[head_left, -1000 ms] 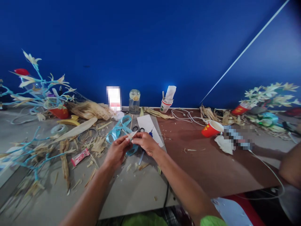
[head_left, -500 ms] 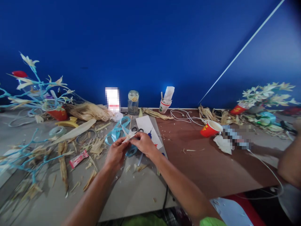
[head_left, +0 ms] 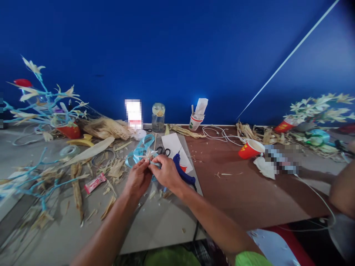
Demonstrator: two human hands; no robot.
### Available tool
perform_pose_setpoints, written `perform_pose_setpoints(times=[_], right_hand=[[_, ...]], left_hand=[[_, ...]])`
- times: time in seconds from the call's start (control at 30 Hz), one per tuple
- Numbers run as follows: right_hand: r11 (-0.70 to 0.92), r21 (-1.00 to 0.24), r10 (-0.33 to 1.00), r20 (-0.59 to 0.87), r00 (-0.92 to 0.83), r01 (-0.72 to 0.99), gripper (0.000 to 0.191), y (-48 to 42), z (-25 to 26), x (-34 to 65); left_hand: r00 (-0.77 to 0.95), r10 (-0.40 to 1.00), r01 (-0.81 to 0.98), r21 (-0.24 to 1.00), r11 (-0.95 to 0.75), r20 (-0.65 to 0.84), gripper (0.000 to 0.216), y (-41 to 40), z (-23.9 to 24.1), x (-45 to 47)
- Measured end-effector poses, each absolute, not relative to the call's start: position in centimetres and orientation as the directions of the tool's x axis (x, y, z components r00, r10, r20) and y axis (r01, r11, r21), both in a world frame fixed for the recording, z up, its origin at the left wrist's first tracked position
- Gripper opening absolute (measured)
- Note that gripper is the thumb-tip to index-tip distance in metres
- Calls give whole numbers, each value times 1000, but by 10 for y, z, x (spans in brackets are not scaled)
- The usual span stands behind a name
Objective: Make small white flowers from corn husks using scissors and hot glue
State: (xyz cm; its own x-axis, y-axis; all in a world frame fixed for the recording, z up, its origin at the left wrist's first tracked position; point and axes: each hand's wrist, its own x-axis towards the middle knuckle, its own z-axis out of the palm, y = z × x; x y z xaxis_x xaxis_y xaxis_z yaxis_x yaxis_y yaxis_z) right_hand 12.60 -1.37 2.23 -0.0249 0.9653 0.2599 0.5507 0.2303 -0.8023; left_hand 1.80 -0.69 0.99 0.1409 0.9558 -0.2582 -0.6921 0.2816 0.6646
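Note:
At the middle of the table, my left hand (head_left: 138, 176) pinches a small pale corn-husk flower (head_left: 150, 153) whose petals stick up past the fingertips. My right hand (head_left: 168, 173) meets it there, thumb and fingers closed at the base of the flower. A light blue strip lies by the right fingertips; what they grip is mostly hidden. Loops of light blue ribbon (head_left: 135, 152) lie just behind my hands. Black-handled scissors (head_left: 163, 150) rest on a white sheet (head_left: 173, 144). Beside my right wrist lies a blue glue gun (head_left: 181, 170).
To the left are husk scraps (head_left: 118, 168), a pink wrapper (head_left: 95, 183), a tape roll (head_left: 69, 151) and blue branches with husk flowers (head_left: 50, 98). A glass jar (head_left: 158, 120) stands by the wall. At right, a red cup (head_left: 251, 148) lies tilted near another person's arm (head_left: 342, 188).
My right hand has turned and closed in over the flower's base, and the petals now stand more upright. More of the glue gun shows. The view has shifted slightly.

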Motion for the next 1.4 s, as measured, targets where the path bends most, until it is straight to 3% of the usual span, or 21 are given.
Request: perform_pose_setpoints(times=[0.17,0.7,0.83,0.9,0.97,1.1,1.4], right_hand=[[316,-738,932,358,-52,596,7,-18,26,124],[301,-625,924,378,-58,720,11,-16,18,122],[240,-824,960,279,-2,513,10,-12,22,127],[126,-950,991,132,2,285,9,-9,25,130],[-20,-999,999,-22,-45,45,6,-7,28,133],[-219,-952,966,-180,-186,-213,7,-5,31,136],[-415,-862,901,-345,-262,-290,13,-4,33,138]], left_hand=[[194,950,-702,643,308,-244,5,-7,10,16],[267,896,-681,589,436,-354,6,-5,10,16],[333,892,-681,576,453,-307,12,-7,15,13],[359,896,-696,565,444,-262,13,-8,15,11],[359,902,-707,562,430,-239,10,-8,14,11],[357,905,-693,584,423,-231,13,-8,7,11],[344,909,-639,650,411,-236,8,-5,3,7]])
